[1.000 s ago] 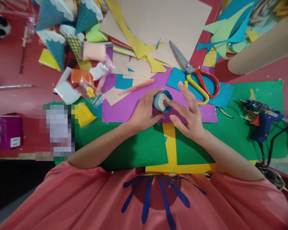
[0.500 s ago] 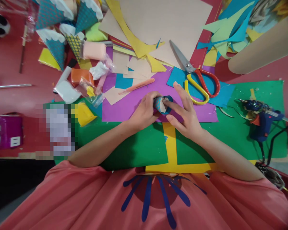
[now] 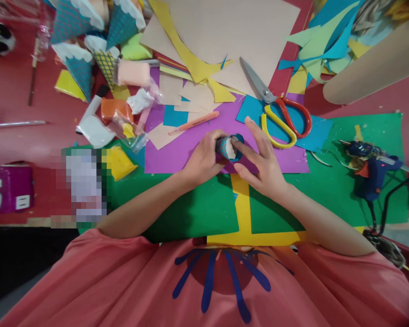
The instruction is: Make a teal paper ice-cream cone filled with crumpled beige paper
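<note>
A small blue patterned paper cone (image 3: pixel 223 146) with a pale lining at its mouth is wrapped in the closed fingers of my left hand (image 3: pixel 204 156). Its mouth faces right, and the lower part of the cone is hidden in my grip. My right hand (image 3: pixel 266 169) has its fingers spread, one of them reaching into the cone's mouth and touching the pale lining. Beneath both hands lies a purple sheet (image 3: pixel 177 159). Beyond my right hand rest scissors (image 3: pixel 267 95) with one yellow and one red handle. An orange highlighter (image 3: pixel 194 122) lies beyond my left hand.
Several finished-looking paper cones (image 3: pixel 77 68) with white scalloped rims lie at the far left, near bagged clay (image 3: pixel 116 109). On the right, a blue glue gun (image 3: pixel 371 177) stands on a green sheet (image 3: pixel 388 136). A cardboard tube (image 3: pixel 371 68) and paper scraps (image 3: pixel 313 59) sit behind.
The cone and both hands have shifted very slightly left. My right finger stays inside the cone's mouth.
</note>
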Tool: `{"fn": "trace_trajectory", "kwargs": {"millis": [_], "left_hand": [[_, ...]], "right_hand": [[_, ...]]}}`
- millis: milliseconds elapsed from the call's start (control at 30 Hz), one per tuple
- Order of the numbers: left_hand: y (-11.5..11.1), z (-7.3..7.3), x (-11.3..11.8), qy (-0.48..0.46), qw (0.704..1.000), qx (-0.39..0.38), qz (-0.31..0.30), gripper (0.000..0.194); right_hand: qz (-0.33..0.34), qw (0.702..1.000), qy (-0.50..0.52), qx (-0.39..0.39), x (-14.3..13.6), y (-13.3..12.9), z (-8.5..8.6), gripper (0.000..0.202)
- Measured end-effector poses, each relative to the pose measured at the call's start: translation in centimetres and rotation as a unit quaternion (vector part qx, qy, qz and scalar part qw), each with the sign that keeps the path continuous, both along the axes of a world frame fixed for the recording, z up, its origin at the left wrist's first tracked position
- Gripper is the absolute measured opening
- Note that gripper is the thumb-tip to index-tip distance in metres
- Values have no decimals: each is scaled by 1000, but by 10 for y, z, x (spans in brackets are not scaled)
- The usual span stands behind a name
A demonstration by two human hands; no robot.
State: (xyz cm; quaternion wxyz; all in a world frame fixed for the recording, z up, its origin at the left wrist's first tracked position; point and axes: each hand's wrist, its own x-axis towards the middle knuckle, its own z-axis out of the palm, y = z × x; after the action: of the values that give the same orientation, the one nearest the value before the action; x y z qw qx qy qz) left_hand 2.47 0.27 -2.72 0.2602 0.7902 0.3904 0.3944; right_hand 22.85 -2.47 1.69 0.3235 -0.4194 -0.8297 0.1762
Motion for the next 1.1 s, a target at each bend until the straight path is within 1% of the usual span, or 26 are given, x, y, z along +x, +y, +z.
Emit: {"fn": "trace_trajectory", "kwargs": {"millis": [100, 200, 300, 433, 533, 633, 767, 967, 1100], "left_hand": [[1, 3, 0, 19, 1000, -19, 4, 51], [3, 9, 0, 33, 999, -6, -1, 59], [4, 12, 0, 36, 999, 17, -14, 53], [4, 8, 2, 10, 1000, 14, 3, 44], [5, 4, 2, -16, 1000, 10, 4, 43], [6, 3, 2, -37, 999, 8, -20, 48], [7, 2, 0, -41, 998, -11, -35, 58], [4, -3, -3, -29, 999, -22, -41, 57], [6, -2, -3, -44, 998, -21, -44, 61]], "right_hand": [[-8, 1000, 6, 3, 2, 0, 3, 41], [-33, 998, 31, 34, 4, -1, 9, 36], [-36, 997, 50, 40, 4, -2, 11, 35], [-17, 1000, 11, 1, 2, -2, 5, 37], [0, 1000, -1, -15, 1, -1, 1, 39], [2, 1000, 13, -13, 1, 0, 2, 38], [-10, 1000, 14, -8, 2, -1, 6, 39], [-8, 1000, -11, -20, 1, 0, 4, 46], [-4, 1000, 11, 11, 2, 0, 3, 44]]}}
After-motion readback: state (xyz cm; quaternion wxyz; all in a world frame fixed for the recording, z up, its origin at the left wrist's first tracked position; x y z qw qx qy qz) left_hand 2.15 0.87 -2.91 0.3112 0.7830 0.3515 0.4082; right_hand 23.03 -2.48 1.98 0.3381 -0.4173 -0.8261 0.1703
